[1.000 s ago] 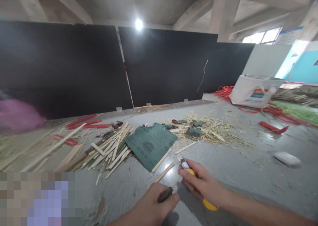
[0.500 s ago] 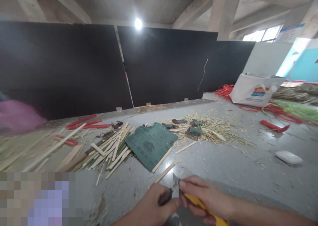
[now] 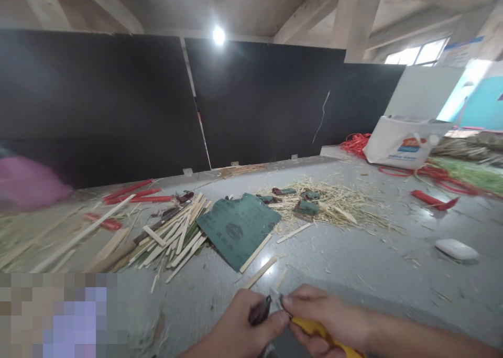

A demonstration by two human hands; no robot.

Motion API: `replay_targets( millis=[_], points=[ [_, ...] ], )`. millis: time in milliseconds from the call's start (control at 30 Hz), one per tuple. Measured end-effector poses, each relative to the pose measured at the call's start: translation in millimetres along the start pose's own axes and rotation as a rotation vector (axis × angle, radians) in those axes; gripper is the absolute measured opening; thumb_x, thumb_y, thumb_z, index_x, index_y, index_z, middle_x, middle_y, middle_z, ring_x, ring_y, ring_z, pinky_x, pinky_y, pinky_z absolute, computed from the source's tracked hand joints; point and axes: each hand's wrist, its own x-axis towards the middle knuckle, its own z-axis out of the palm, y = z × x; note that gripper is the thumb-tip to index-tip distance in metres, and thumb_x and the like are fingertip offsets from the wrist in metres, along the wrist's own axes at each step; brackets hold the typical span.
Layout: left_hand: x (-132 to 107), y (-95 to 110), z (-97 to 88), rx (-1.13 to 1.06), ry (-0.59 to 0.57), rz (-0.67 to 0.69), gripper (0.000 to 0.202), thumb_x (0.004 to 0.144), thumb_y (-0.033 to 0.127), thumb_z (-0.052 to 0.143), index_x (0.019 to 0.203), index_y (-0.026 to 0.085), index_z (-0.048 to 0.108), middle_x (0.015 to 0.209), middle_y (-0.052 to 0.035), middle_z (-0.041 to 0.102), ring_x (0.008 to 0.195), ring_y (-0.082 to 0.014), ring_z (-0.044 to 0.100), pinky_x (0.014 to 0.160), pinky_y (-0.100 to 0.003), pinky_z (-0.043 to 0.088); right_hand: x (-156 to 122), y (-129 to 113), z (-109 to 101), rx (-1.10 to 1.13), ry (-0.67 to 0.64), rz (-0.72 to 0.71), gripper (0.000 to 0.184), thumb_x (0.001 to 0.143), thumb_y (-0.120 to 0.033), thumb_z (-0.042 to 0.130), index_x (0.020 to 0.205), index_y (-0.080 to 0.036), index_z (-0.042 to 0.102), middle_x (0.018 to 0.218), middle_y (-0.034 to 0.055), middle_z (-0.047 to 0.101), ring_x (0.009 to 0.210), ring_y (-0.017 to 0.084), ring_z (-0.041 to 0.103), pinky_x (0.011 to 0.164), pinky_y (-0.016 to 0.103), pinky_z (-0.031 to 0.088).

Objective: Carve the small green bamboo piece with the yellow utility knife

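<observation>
My right hand [image 3: 320,316] is closed around a yellow-handled utility knife [image 3: 310,325], its metal blade pointing up and left toward my other hand. Close beside it, my left hand [image 3: 243,324] is closed with a small dark folded piece [image 3: 261,311] between thumb and fingers; its kind is hard to make out. The thumb of that hand nearly meets the knife. Just beyond my left hand lies a flat wooden strip [image 3: 262,272]. A green-backed sandpaper sheet [image 3: 241,229] lies farther forward, partly beside a pile of thin wooden strips [image 3: 183,235].
Fine shavings [image 3: 341,203] with torn sandpaper pieces [image 3: 307,207] cover the table's middle. A white rounded case [image 3: 456,249] and red piece [image 3: 434,201] lie right, a white bag [image 3: 401,143] behind. Black panels [image 3: 267,101] stand at the back. A blurred pink shape [image 3: 33,182] is far left.
The knife blade has drawn back slightly toward me, and a thin pale sliver shows beyond it. My left hand stays in nearly the same place.
</observation>
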Motion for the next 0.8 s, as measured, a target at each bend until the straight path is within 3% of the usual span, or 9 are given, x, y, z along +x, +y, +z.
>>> replay_targets(
  millis=[167,267,333,433,567,700,800],
  points=[
    [-2,6,2.0,-0.037,0.022,0.019,0.07,0.071,0.093,0.048,0.062,0.025,0.037,0.067,0.0045,0.029,0.072,-0.0174,0.032,0.064,-0.031,0.025,7,6,8,0.018,0.147,-0.101,0.065,0.073,-0.087,0.061,0.081,-0.024,0.048,0.045,-0.0128,0.036,0.033,0.004,0.022,0.034,0.019,0.021],
    [-2,11,2.2,-0.062,0.021,0.007,0.068,0.075,0.092,0.044,0.063,0.026,0.037,0.064,0.0043,0.028,0.071,-0.0177,0.031,0.062,-0.031,0.024,13,10,3,0.037,0.299,-0.183,0.068,0.073,-0.091,0.056,0.081,-0.025,0.045,0.047,-0.014,0.033,0.035,0.004,0.017,0.034,0.019,0.02],
    [-2,10,2.7,-0.06,0.061,0.009,0.067,0.074,0.091,0.047,0.063,0.026,0.036,0.065,0.0045,0.027,0.071,-0.0174,0.031,0.062,-0.03,0.026,15,10,-3,0.021,0.324,-0.21,0.068,0.074,-0.092,0.054,0.081,-0.025,0.045,0.048,-0.0133,0.034,0.036,0.004,0.018,0.035,0.019,0.019],
    [-1,6,3.1,-0.052,0.113,0.013,0.067,0.071,0.089,0.054,0.062,0.026,0.035,0.066,0.0046,0.029,0.07,-0.0167,0.033,0.064,-0.03,0.029,12,8,-8,-0.041,0.212,-0.167,0.067,0.074,-0.091,0.056,0.08,-0.024,0.046,0.05,-0.0122,0.037,0.036,0.004,0.022,0.034,0.019,0.019],
    [-1,2,1.8,-0.017,0.053,0.037,0.065,0.07,0.085,0.061,0.062,0.025,0.039,0.066,0.0045,0.034,0.069,-0.016,0.034,0.064,-0.03,0.029,5,6,-8,-0.113,0.003,-0.054,0.059,0.083,-0.082,0.059,0.081,-0.023,0.052,0.05,-0.0113,0.037,0.035,0.004,0.024,0.033,0.018,0.023],
    [-2,4,1.7,-0.007,0.032,0.042,0.064,0.07,0.085,0.058,0.063,0.025,0.039,0.066,0.0046,0.033,0.069,-0.0157,0.033,0.063,-0.03,0.026,2,5,-9,-0.019,-0.035,0.059,0.047,0.092,-0.07,0.056,0.08,-0.024,0.051,0.045,-0.0109,0.035,0.033,0.006,0.023,0.034,0.019,0.02],
    [-2,7,1.7,-0.016,0.012,0.069,0.064,0.072,0.086,0.053,0.061,0.025,0.036,0.066,0.0054,0.028,0.067,-0.0148,0.029,0.061,-0.031,0.021,3,5,-9,0.017,-0.013,0.088,0.047,0.091,-0.071,0.058,0.081,-0.025,0.051,0.045,-0.011,0.035,0.032,0.005,0.021,0.033,0.019,0.018]
  ],
)
